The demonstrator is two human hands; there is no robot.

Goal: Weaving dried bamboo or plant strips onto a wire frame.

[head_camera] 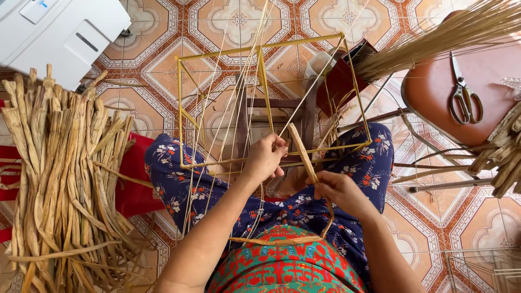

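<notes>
From the head view, the left hand (265,157) pinches thin strands at the near edge of a yellow wire frame (260,54) standing over the lap. The right hand (339,191) grips a flat dried fibre strip (302,152), angled up against that edge. A bundle of dried strips (59,179) crowds the left; scissors (464,95) lie on a brown stool (434,92) right, well apart.
</notes>
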